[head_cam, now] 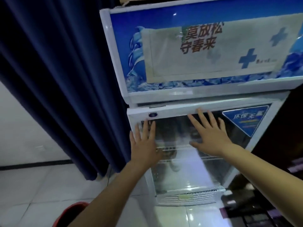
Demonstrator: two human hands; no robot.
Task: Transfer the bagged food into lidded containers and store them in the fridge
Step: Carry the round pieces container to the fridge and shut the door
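A white display fridge [178, 109] with a glass door [185, 169] stands in front of me, its blue header panel above. My left hand [145, 143] lies flat on the upper left of the glass, fingers spread. My right hand [208, 133] presses flat on the upper middle of the glass, fingertips reaching the door's top frame. Both hands hold nothing. Wire shelves [167, 149] show faintly through the fogged glass; what stands on them is too blurred to tell. No bags or containers are visible.
A dark blue curtain [57, 79] hangs just left of the fridge. Pale floor tiles [32, 194] lie below. A red object [70, 215] sits at the bottom left. Dark furniture [262, 202] stands to the right of the fridge.
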